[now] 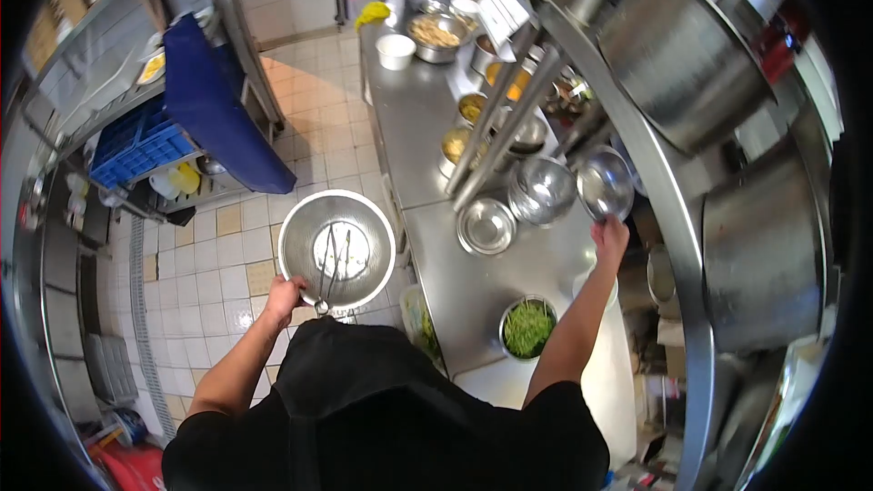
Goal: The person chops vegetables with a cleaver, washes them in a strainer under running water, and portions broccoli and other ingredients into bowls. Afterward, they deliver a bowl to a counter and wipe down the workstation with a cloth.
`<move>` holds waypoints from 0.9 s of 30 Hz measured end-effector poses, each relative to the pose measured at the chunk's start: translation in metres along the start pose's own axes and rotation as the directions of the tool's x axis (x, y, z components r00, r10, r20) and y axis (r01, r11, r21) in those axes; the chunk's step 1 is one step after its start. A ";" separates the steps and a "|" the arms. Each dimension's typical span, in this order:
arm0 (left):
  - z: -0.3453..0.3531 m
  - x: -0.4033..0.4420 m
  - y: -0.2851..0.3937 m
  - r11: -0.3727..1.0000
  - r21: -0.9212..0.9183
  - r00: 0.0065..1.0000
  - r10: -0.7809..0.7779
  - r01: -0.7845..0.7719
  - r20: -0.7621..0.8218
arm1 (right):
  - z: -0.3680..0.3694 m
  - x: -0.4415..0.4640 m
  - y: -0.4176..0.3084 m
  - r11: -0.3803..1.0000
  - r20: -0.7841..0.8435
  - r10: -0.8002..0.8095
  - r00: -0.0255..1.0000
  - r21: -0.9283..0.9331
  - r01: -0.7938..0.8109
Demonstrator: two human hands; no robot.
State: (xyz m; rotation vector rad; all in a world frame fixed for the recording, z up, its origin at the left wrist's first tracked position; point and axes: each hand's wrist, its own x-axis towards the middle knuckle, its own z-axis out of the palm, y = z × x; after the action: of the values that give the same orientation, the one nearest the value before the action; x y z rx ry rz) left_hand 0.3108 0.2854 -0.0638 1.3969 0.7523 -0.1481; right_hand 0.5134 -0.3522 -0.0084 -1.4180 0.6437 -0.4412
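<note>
My left hand (287,295) is closed on the near left rim of a large steel colander (296,235), held over the tiled floor beside the counter. Metal tongs (338,259) lie inside it, along with a few small green bits. Over the right side of the counter, my right hand (612,238) reaches out and grips the near edge of a shiny metal bowl (605,182). Just left of that bowl are a stack of metal bowls (543,189) and a smaller metal bowl (486,226). Chopped greens (528,327) fill a round metal container near my right forearm.
A steel counter (423,173) runs away from me, with a white cutting board (491,380) at its near end. Food containers, a white tub (396,52) and a bowl of pale food (435,32) stand farther back. An overhead shelf (668,173) holds large pots (682,55). Blue crates (136,141) sit left.
</note>
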 end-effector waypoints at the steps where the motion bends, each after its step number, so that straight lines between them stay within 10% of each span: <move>1: 0.004 0.004 0.008 1.000 0.027 1.000 0.008 -0.009 0.018 | 0.002 0.002 0.004 0.997 0.148 -0.064 0.987 0.055 0.056; 8: 0.000 0.056 0.011 0.996 0.075 0.988 -0.059 0.048 0.144 | -0.052 -0.087 -0.012 0.856 -0.112 -0.105 0.988 -0.516 0.033; 10: -0.006 0.073 0.012 0.994 0.076 0.976 -0.087 0.073 0.199 | -0.169 -0.056 0.097 0.566 0.044 -0.265 0.963 -0.801 0.192; 11: -0.006 0.080 0.012 0.994 0.080 0.979 -0.091 0.078 0.182 | -0.186 -0.085 0.111 0.138 0.032 -0.171 0.985 -0.989 0.057; 12: -0.014 0.082 0.018 0.994 0.073 0.985 -0.091 0.081 0.143 | -0.251 -0.085 0.167 -0.035 0.529 -0.095 0.843 -0.848 0.528; 13: -0.016 0.081 0.028 0.987 0.131 0.989 -0.111 0.098 0.096 | -0.263 -0.105 0.205 0.004 0.378 0.163 0.911 -0.924 0.382; 14: -0.033 0.104 0.014 0.991 0.110 0.978 -0.096 0.076 0.183 | -0.230 -0.149 0.190 0.437 0.223 0.308 0.925 -0.897 0.070; 16: -0.051 0.118 0.015 0.992 0.086 0.979 -0.109 0.095 0.172 | -0.164 -0.226 0.167 0.794 -0.099 0.416 0.904 -0.446 -0.414; 27: -0.182 0.233 0.029 0.987 -0.025 0.987 -0.158 0.159 0.025 | -0.036 -0.320 0.204 0.835 -0.402 0.292 0.868 -0.336 -0.437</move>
State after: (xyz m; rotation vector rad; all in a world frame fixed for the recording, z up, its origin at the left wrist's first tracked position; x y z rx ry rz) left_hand 0.4334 0.5359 -0.1666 1.3079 0.8436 -0.2766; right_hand 0.2296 -0.1515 -0.1641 -1.5819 1.3344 -0.2386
